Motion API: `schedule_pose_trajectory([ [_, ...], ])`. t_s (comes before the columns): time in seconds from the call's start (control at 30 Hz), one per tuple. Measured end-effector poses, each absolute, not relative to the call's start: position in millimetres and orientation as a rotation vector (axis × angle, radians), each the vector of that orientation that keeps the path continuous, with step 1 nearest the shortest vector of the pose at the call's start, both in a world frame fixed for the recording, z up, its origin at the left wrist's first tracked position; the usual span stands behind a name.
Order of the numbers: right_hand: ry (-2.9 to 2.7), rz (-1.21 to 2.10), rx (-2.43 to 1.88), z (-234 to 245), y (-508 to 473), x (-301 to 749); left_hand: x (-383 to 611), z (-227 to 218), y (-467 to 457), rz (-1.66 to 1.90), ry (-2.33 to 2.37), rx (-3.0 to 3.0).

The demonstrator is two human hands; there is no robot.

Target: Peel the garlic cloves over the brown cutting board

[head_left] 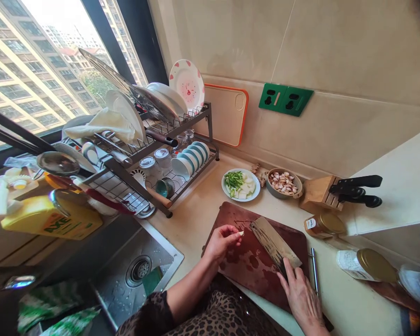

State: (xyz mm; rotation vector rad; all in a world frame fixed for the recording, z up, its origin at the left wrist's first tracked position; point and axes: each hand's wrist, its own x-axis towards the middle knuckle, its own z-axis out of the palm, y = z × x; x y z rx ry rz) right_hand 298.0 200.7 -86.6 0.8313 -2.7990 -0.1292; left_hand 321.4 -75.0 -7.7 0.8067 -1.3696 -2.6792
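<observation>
Nearest, my right hand [303, 296] grips the handle of the cleaver [275, 242], its blade lying flat on the dark red cutting board [252, 266]; my left hand [222, 242] pinches a small white piece [241, 233] between fingertips, just beside the blade's tip; further back on the counter [196, 214] sit a plate of chopped greens [241, 185] and a bowl of garlic cloves [283, 183]; beyond, the knife block [322, 192] and dish rack [154, 158].

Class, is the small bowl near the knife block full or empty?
Nearly full: the bowl holds a heap of garlic cloves close to its rim.
</observation>
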Motion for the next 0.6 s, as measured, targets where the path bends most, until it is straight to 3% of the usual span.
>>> schedule_pose_trajectory([
  [0.07, -2.840, -0.097, 0.780, -73.8, 196.5, 296.2, 322.9, -2.0, -73.2, -2.677, -1.336, 0.823],
  [0.13, -2.858, 0.154, 0.721, -54.3, 186.1, 293.1, 324.4, 2.8, -69.8, -2.645, -1.363, 0.818],
  [0.3, -2.813, 1.813, 0.459, 5.4, 131.0, 286.7, 327.9, 21.2, -52.9, -2.554, -1.642, 0.800],
  [0.37, -2.675, 2.235, 0.304, 22.7, 108.9, 285.9, 329.8, 29.9, -46.8, -2.507, -1.692, 0.742],
  [0.6, -2.601, 2.407, 0.293, 40.8, 86.9, 279.8, 337.9, 41.3, -46.1, -2.320, -1.914, 0.455],
])
